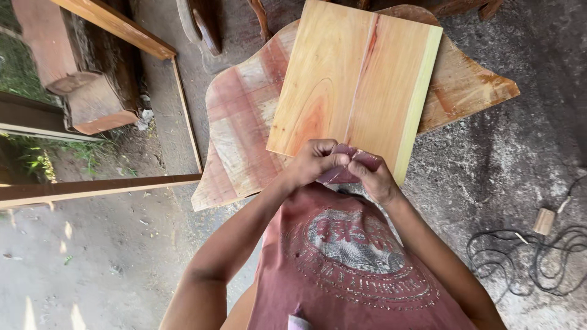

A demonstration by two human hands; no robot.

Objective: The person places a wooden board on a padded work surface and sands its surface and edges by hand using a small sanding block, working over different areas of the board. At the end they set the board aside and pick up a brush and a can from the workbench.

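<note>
Head view: my left hand [315, 160] and right hand [374, 177] meet at the near edge of the pale rectangular wooden board with a reddish grain streak [354, 85]. Both hands are closed, fingertips pinching a small dull-pink folded sheet, looks like sandpaper [342, 168], held between them just over the board's near edge. The board lies on a larger curved wooden panel with reddish patches [244, 116], which serves as the table here. Far left: a chunky reddish wood block [92, 104] and long wooden rails [98, 186] on the concrete floor [489, 165]. Near right: a coiled black cable [532, 256] beside a small wooden offcut [543, 220].

Judgement: the sheet seems to be getting folded or torn to size. Doing it well means keeping the thumbs close along the crease, pulling evenly so it stays straight, and holding the sheet clear of the board so grit doesn't drag across the face.
</note>
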